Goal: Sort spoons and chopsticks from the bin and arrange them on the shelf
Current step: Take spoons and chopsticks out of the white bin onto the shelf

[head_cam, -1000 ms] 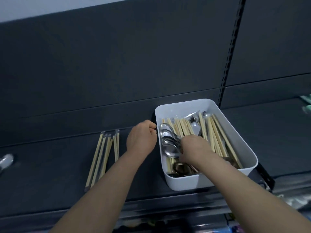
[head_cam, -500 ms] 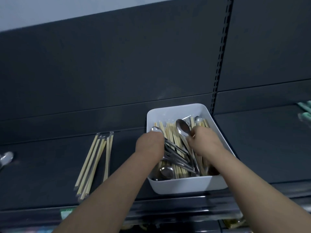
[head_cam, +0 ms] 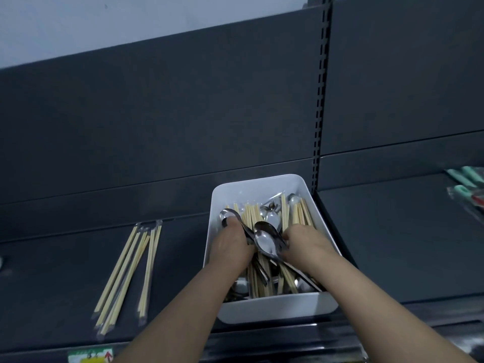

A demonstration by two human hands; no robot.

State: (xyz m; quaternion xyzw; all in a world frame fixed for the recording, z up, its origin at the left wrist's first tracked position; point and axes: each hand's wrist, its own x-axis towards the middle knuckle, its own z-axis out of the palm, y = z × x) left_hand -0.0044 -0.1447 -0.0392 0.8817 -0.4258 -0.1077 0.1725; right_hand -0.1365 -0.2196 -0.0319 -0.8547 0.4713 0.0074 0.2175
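Note:
A white bin [head_cam: 262, 184] stands on the dark shelf [head_cam: 392, 244], filled with wooden chopsticks [head_cam: 251, 216] and metal spoons [head_cam: 273, 218]. Both my hands are inside it. My left hand [head_cam: 230, 244] grips a bundle of spoons [head_cam: 230, 214], whose bowls stick out above my fingers. My right hand [head_cam: 303, 244] pinches spoons [head_cam: 267, 241] between the two hands, their bowls facing up. Sleeved chopsticks [head_cam: 131, 268] lie in a fan on the shelf to the left of the bin.
A slotted upright post [head_cam: 320, 100] rises behind the bin's right corner. Green-handled packaged items [head_cam: 468, 184] lie at the far right of the shelf. A price label [head_cam: 90, 356] sits on the shelf's front edge. A spoon shows at the far left edge.
My left hand went from the shelf beside the bin into the bin and took hold of spoons. My right hand lifted spoons out of the pile toward the left hand.

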